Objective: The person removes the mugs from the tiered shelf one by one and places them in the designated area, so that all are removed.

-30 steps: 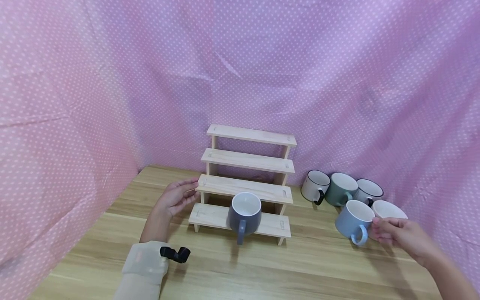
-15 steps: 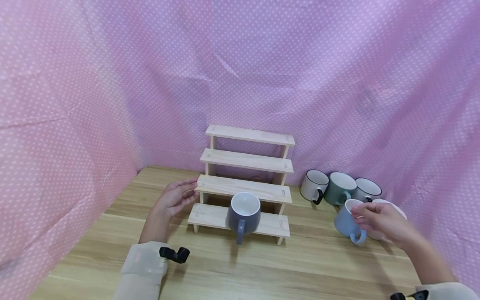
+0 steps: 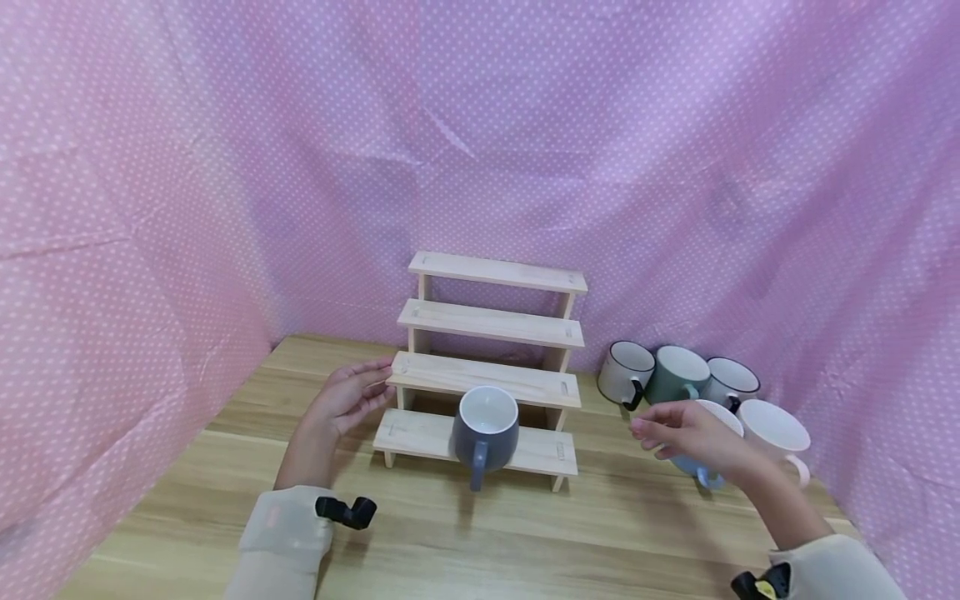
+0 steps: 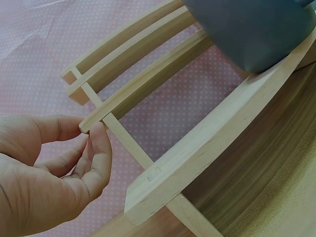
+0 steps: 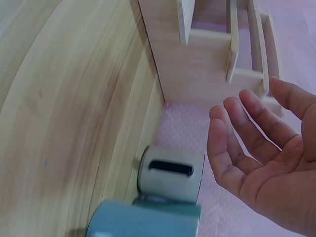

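A wooden four-tier step rack [image 3: 487, 375] stands on the table. My left hand [image 3: 351, 396] pinches the left end of its second-lowest board between thumb and fingers, as the left wrist view [image 4: 64, 173] confirms. On the lowest board sits a dark grey-blue mug [image 3: 480, 437], white inside, its handle facing me. My right hand [image 3: 686, 433] hovers in front of a light blue mug [image 3: 723, 417], partly covering it. Its fingers are loosely bent and hold nothing; in the right wrist view the palm [image 5: 281, 182] shows bare.
Right of the rack stand a white mug with black handle [image 3: 622, 383], a green mug [image 3: 667, 383], a white black-rimmed mug [image 3: 723, 387] and a white mug [image 3: 772, 437]. Pink dotted cloth [image 3: 487, 150] hangs behind the wooden table [image 3: 525, 533].
My right hand has moved left from beside the white mug, past the light blue mug, toward the rack. The white mug's handle now shows. The left hand keeps its pinch on the board.
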`<state>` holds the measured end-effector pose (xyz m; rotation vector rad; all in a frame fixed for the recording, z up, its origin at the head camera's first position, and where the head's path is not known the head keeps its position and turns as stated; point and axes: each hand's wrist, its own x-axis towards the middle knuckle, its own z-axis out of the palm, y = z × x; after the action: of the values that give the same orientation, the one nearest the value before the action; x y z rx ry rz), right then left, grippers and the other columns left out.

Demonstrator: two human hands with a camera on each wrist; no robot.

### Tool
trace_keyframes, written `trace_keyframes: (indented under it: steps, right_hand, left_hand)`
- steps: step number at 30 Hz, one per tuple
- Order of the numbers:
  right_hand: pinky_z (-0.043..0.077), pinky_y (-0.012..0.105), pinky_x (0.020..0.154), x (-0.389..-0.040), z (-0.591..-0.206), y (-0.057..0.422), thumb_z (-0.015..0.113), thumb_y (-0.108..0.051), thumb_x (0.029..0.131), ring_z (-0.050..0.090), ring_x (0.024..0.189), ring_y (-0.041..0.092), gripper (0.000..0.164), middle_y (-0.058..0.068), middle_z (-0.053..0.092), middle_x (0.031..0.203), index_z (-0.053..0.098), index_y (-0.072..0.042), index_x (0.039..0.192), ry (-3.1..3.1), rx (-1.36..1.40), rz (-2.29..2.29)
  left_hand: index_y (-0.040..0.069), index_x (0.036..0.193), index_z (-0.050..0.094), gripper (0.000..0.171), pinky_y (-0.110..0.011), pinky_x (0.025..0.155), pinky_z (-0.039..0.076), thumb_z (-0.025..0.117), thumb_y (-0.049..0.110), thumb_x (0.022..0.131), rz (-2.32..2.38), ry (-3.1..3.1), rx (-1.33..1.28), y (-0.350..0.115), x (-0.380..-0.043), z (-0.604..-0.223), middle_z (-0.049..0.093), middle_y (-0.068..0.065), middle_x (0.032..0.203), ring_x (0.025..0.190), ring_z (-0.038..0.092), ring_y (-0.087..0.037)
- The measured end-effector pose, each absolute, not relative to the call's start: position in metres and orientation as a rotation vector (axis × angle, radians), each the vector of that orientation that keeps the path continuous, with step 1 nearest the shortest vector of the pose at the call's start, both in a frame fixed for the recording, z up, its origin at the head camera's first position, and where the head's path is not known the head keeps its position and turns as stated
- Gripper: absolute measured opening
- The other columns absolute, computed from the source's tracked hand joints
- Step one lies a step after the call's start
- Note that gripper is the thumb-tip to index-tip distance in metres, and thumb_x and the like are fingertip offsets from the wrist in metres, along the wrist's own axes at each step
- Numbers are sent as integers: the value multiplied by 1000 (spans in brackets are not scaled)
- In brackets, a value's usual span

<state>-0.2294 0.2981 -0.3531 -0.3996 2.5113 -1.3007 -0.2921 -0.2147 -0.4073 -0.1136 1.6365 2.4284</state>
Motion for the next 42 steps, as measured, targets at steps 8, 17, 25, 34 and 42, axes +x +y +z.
trace_keyframes:
  steps: [8, 17, 25, 34, 42]
  right_hand:
    - [63, 37, 78, -232, -357, 266, 65, -24, 103, 66, 98, 31, 26, 14, 70, 105, 71, -2, 115, 2480, -546, -1204]
    - [63, 41, 75, -228, -357, 230, 66, -23, 102, 68, 94, 30, 24, 13, 72, 107, 73, -5, 116, 2442, -733, -1127]
    - [61, 31, 80, -220, -359, 201, 66, -23, 102, 70, 98, 20, 29, 6, 72, 116, 69, -8, 127, 2294, -886, -1140]
    - [61, 35, 91, -219, -369, 178, 68, -19, 101, 69, 110, 31, 43, 15, 67, 132, 60, -6, 141, 2064, -1116, -1158]
    - [58, 37, 97, -218, -373, 160, 67, -11, 100, 67, 113, 37, 51, 23, 58, 142, 52, -3, 148, 1841, -1170, -1206]
  left_hand:
    - [-8, 143, 46, 41, -28, 101, 54, 56, 1, 104, 2415, 1650, -99, -215, -291, -406, 61, -4, 113, 96, 63, -14]
    - [-7, 139, 50, 37, -24, 94, 57, 56, 1, 104, 2430, 1631, -94, -217, -289, -406, 62, -3, 110, 94, 63, -14]
    - [-8, 141, 48, 39, -23, 92, 58, 56, 1, 104, 2431, 1628, -92, -216, -290, -406, 61, -4, 112, 95, 63, -14]
    - [-8, 141, 47, 39, -23, 91, 58, 56, 1, 104, 2439, 1621, -85, -215, -290, -406, 62, -4, 111, 93, 64, -13]
    - [-7, 139, 49, 37, -23, 91, 58, 56, 0, 104, 2440, 1626, -100, -213, -290, -406, 62, -4, 111, 93, 64, -13]
